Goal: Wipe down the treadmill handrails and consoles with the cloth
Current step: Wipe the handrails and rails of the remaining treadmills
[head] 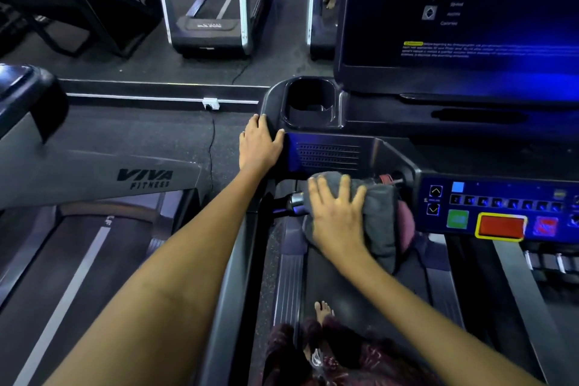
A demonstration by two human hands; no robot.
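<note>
Pressing hand: the right hand [336, 213] lies on the grey cloth [377, 216], fingers spread and nearly straight, pushing it against the short handlebar [294, 202] below the console.
Bracing hand: the left hand [258, 142] rests flat on the console's left corner, fingers relaxed and draped over the edge, holding nothing.
Cloth: bunched, wrapped over the bar, its lower part hanging down beside the button panel [501, 210]; a pinkish fold shows at its right edge.
Console: a cup holder [308, 102] sits just beyond the left hand; a vent grille [327, 155] lies between the two hands; the dark screen [460, 16] rises behind, glowing blue.
Panel: a red button [501, 226] with a yellow rim, a green button [458, 219] to its left, and arrow keys.
Underfoot: the treadmill belt [344, 285], with a bare foot [324, 312] on it.
Room: a neighbouring treadmill [94, 172] marked VIVA FITNESS stands on the left; another treadmill [216, 12] stands across the dark floor [138, 131], and a cable runs from a white socket [211, 103].
</note>
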